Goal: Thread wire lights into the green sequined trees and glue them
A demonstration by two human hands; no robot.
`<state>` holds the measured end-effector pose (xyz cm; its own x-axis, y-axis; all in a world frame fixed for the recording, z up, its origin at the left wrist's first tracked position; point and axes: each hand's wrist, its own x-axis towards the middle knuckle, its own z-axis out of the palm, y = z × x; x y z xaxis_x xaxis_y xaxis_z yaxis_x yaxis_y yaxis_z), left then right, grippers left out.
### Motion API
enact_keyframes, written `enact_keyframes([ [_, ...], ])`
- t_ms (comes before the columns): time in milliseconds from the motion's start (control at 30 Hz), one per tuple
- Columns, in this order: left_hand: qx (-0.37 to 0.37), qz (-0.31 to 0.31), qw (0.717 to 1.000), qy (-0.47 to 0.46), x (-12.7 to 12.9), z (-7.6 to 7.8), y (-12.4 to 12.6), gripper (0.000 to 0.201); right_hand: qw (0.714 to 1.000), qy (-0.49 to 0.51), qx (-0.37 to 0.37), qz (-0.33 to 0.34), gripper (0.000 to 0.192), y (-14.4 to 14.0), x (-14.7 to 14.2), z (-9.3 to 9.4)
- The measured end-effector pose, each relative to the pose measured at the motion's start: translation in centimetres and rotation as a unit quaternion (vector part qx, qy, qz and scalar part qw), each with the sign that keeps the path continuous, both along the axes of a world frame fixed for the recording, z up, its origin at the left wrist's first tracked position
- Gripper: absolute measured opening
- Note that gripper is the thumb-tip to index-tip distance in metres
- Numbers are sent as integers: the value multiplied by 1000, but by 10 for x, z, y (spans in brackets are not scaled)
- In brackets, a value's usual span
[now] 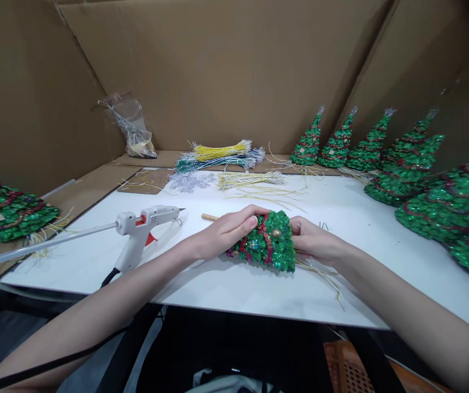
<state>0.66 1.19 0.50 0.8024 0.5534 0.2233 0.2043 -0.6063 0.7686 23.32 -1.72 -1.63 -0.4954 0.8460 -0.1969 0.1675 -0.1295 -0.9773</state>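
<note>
Left hand (232, 230) is wrapped snugly round the glittery green cone-shaped tinsel tree (278, 248), sideways over the flat white tabletop (226, 289), probably keeping its base toward the right hand (314, 240); those fingers are bunched there, can't tell on what.

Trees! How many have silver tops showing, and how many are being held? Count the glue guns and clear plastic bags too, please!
Silver-topped trees: 4
Held tree: 1
Glue gun: 1
Clear plastic bag: 1
Total: 7
</note>
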Motion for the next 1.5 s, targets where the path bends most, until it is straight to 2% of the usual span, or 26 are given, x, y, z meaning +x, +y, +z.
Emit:
enact_keyframes([
  [300,-7,-4,1000,-1,-1,1,0,42,1000,10,2,9,28,1,3,-1],
  [633,-2,3,1000,-4,1,0,-2,43,1000,-1,2,1,32,0,0,2],
  [1033,-13,-9,1000,9,1,6,-2,40,1000,17,-4,6,34,0,2,0],
  [1500,-18,13,1000,-15,3,0,-4,39,1000,3,-7,-1,35,-2,1,1],
])
